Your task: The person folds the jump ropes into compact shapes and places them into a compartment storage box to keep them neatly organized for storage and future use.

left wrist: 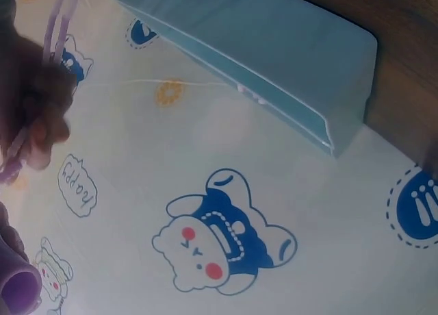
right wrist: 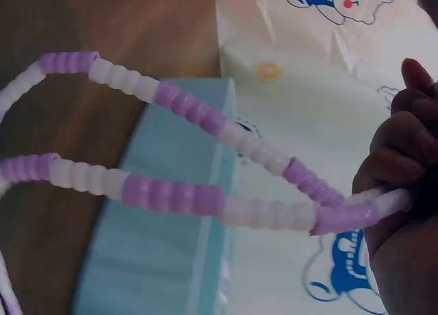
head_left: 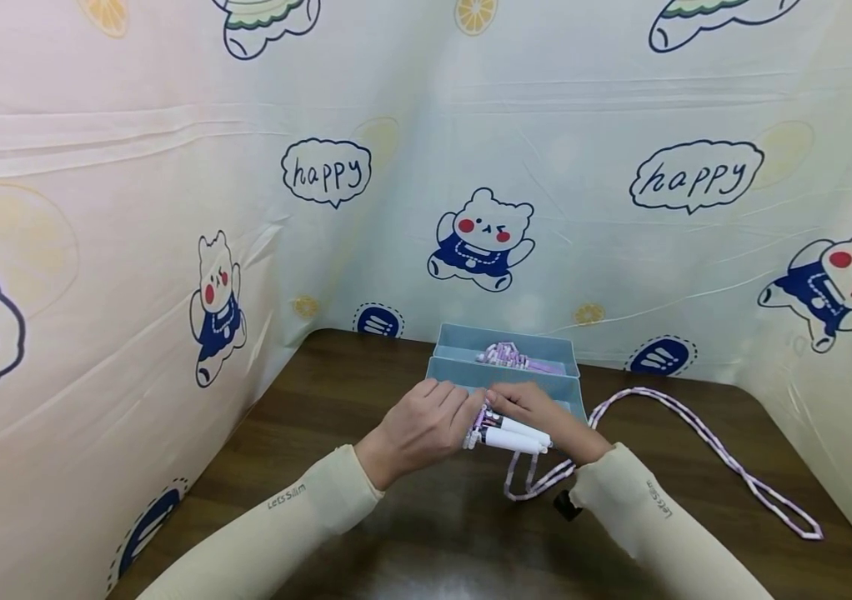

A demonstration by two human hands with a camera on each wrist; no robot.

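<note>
In the head view my left hand (head_left: 429, 421) grips a bunched part of a purple-and-white beaded jump rope (head_left: 734, 462), with two white handles (head_left: 519, 440) sticking out to the right. My right hand (head_left: 534, 408) meets it and, in the right wrist view, curls its fingers round a doubled strand of the beaded rope (right wrist: 274, 214). From there the rope trails onto the table and loops to the right. At the left edge of the left wrist view is a purple tube end (left wrist: 20, 287). The fingers partly hide the bundle.
Just behind the hands stands a light-blue box (head_left: 504, 372) with a front and a rear section. A bundled purple-and-white beaded rope (head_left: 504, 356) lies in the rear one. Patterned cloth (head_left: 546, 125) encloses the dark wooden table (head_left: 366, 533). A small black object (head_left: 567, 505) shows under the right wrist.
</note>
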